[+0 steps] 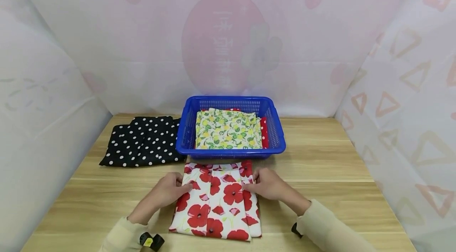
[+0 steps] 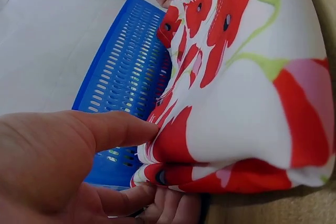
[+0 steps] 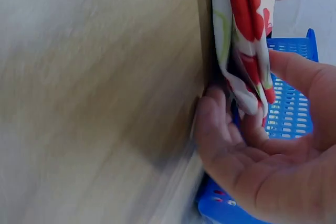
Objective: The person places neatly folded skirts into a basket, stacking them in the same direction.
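Black polka-dot fabric point(image 1: 144, 141) lay beside the blue basket point(image 1: 231, 151). The left hand point(image 1: 166, 189) pinched one edge of the folded poppy-print fabric point(image 1: 222, 204), just in front of the basket; the right hand point(image 1: 271, 185) pinched the opposite edge, probably to keep the layers aligned.

Fingers point(image 3: 210, 124) around folded floral cloth point(image 3: 245, 17)

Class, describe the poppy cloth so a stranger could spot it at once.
Find the blue basket on the table. In front of it lies the poppy cloth, between left hand and right hand. Its large red flowers set it apart from the black cloth and lemon cloth.
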`<state>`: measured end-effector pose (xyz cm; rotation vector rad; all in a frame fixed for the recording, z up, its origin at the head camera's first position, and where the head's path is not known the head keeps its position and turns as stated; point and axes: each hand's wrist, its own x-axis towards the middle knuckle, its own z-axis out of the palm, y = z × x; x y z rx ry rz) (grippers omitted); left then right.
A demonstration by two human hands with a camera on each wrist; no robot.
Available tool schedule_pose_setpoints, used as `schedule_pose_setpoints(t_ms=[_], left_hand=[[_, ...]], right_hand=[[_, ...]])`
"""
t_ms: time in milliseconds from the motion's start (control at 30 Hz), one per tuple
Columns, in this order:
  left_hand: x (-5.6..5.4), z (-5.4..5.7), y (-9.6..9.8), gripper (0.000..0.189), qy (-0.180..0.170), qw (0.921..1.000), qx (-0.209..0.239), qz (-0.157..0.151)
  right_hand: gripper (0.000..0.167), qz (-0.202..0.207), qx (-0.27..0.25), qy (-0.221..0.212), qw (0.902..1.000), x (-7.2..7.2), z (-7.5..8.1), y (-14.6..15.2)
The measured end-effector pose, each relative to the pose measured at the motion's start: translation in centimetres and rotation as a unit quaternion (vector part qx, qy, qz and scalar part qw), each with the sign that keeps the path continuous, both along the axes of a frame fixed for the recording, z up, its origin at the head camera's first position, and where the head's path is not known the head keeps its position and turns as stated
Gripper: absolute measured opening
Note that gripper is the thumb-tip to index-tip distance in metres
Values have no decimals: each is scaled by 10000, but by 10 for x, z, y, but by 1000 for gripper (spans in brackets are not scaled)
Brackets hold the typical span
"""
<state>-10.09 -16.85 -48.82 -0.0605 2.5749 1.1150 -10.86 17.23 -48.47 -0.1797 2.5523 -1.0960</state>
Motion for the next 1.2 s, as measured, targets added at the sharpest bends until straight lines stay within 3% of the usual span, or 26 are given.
schedule_pose_setpoints(t_ms=[200, 500, 733, 933, 1200], left_hand=[[1, -4, -4, 32, 24, 9989, 462, -8], [-1, -11, -6, 33, -445, 9874, 1518, -35], [1, -14, -14, 45, -919, 9649, 2414, -475], [13, -3, -16, 49, -1080, 9559, 2655, -646], [34, 20, -9, 55, -1170, 9483, 2865, -707]], right_hand=[[39, -110, -427, -379, 9983, 0, -2, -3], [35, 25, -871, -571, 9946, 3, -4, -5], [36, -37, -994, -786, 9919, 5, -6, -5], [39, 42, -1065, -823, 9909, 9, 1, -3], [43, 283, -973, -717, 9923, 25, 32, 4]])
